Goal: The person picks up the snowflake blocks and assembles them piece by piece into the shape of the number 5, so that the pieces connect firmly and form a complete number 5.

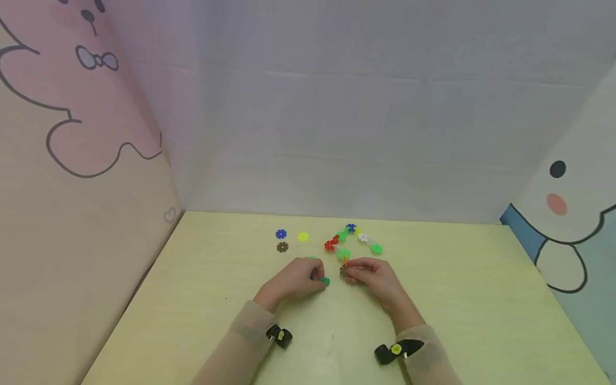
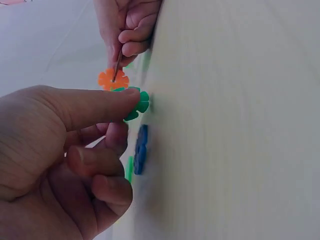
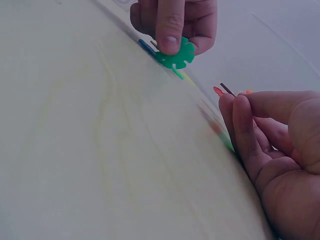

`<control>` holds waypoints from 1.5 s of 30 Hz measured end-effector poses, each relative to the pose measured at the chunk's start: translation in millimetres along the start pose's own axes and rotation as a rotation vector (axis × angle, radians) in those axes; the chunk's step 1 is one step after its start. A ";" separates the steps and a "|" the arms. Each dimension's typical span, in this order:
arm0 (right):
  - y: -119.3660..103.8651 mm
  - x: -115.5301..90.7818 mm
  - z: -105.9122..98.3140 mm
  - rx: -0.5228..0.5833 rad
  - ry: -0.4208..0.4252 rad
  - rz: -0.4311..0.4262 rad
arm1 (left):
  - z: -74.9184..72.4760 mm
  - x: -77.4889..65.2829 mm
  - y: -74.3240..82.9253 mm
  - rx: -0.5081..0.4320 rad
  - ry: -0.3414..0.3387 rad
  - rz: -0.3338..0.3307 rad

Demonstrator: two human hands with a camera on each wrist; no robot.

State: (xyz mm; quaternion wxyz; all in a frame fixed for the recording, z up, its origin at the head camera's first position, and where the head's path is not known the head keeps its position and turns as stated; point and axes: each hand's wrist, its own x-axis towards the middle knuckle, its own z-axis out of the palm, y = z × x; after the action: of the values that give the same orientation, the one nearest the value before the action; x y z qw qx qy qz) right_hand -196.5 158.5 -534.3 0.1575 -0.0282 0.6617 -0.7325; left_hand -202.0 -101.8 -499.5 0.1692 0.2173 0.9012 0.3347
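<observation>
From the head, the left hand point(image 1: 295, 278) pinches a green disc point(image 1: 325, 282) over the middle of the desk point(image 1: 481, 299). The right hand's point(image 1: 377, 275) grip holds a brown disc point(image 1: 344, 271), with an orange disc point(image 1: 345, 260) just beside it; a chain of discs point(image 1: 329, 246) curves toward the desk's far edge. Left of it, nearer that edge's left corner, lie loose discs point(image 1: 281, 234).

From the left wrist, thumb and fingers are narrow on the green disc, leaving its outer slots bare: a sound hold, I judge. The brown disc looks set crosswise in the orange one. A blue disc point(image 2: 141, 150) lies near the left fingers.

From the right wrist, green and brown discs are apart. To join them well, cross their planes, match slot to slot and push straight, the right pinch bracing the brown disc.
</observation>
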 end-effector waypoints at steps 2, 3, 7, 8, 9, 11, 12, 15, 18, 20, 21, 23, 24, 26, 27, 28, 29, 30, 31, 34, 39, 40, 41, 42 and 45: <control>0.7 0.4 -0.3 0.008 0.008 0.002 | -0.6 2.3 4.4 -0.024 0.025 -0.009; 1.2 0.8 -0.4 0.013 0.013 0.003 | -1.0 3.3 6.9 -0.034 0.035 -0.014; 3.2 1.6 -0.2 0.027 0.023 0.000 | -0.3 6.5 14.0 -0.048 0.072 -0.021; 3.5 1.7 0.0 0.025 0.025 -0.004 | 0.7 7.1 14.9 -0.055 0.079 -0.026; 3.8 1.7 0.1 0.022 0.028 -0.005 | 2.1 7.8 15.2 -0.058 0.089 -0.029; 3.9 1.6 0.7 0.022 0.032 -0.005 | 5.6 8.0 15.3 -0.076 0.103 -0.041; 3.9 1.6 1.0 0.024 0.035 -0.003 | 7.6 8.0 14.9 -0.086 0.108 -0.048; 3.5 1.5 1.7 0.033 0.035 0.003 | 12.9 7.1 13.5 -0.099 0.121 -0.059; 2.7 1.8 1.8 0.040 0.032 -0.002 | 15.4 5.9 14.6 -0.103 0.129 -0.058; 2.1 2.3 1.2 0.036 0.028 -0.006 | 16.0 5.6 17.0 -0.103 0.140 -0.048; 1.8 2.5 1.0 0.035 0.027 -0.008 | 16.3 5.6 18.3 -0.105 0.144 -0.041; 1.7 3.0 0.5 0.036 0.029 -0.007 | 17.6 6.5 19.3 -0.099 0.151 -0.023; 1.6 3.2 0.4 0.036 0.029 -0.007 | 18.3 7.0 19.6 -0.093 0.155 -0.013; 1.5 3.2 0.1 0.036 0.026 -0.008 | 19.8 8.3 19.3 -0.080 0.160 0.002; 1.5 3.1 0.0 0.035 0.025 -0.010 | 20.8 9.1 18.7 -0.070 0.163 0.011; 1.5 3.2 0.0 0.038 0.024 -0.012 | 21.6 10.0 18.0 -0.063 0.168 0.019; 1.7 3.2 -0.2 0.038 0.021 -0.015 | 22.4 10.7 17.4 -0.056 0.173 0.026; 1.9 3.3 -0.3 0.041 0.021 -0.017 | 23.0 11.4 17.1 -0.051 0.176 0.032; 2.4 3.6 -0.4 0.046 0.021 -0.017 | 23.6 12.0 16.8 -0.049 0.180 0.038; 3.4 4.2 -0.8 0.054 0.025 -0.017 | 25.2 13.0 17.2 -0.044 0.182 0.052; 3.3 4.0 -1.1 0.051 0.020 -0.018 | 25.2 11.2 22.4 -0.057 0.173 0.050; 3.1 3.8 -1.0 0.052 0.022 -0.018 | 24.9 10.7 23.6 -0.064 0.170 0.046; 3.0 3.8 -0.9 0.048 0.021 -0.017 | 24.6 10.2 24.6 -0.070 0.170 0.041; 2.9 3.8 -1.0 0.044 0.020 -0.016 | 24.4 9.9 25.5 -0.077 0.167 0.035; 2.3 3.5 -1.1 0.044 0.020 -0.013 | 24.8 10.2 26.5 -0.081 0.165 0.031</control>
State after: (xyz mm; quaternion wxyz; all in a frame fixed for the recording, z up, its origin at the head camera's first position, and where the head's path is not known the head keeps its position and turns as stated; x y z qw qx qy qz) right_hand -199.7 158.5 -537.3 0.1470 -0.0217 0.6469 -0.7479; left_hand -192.1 -65.5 -501.1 0.0980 0.1958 0.8943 0.3902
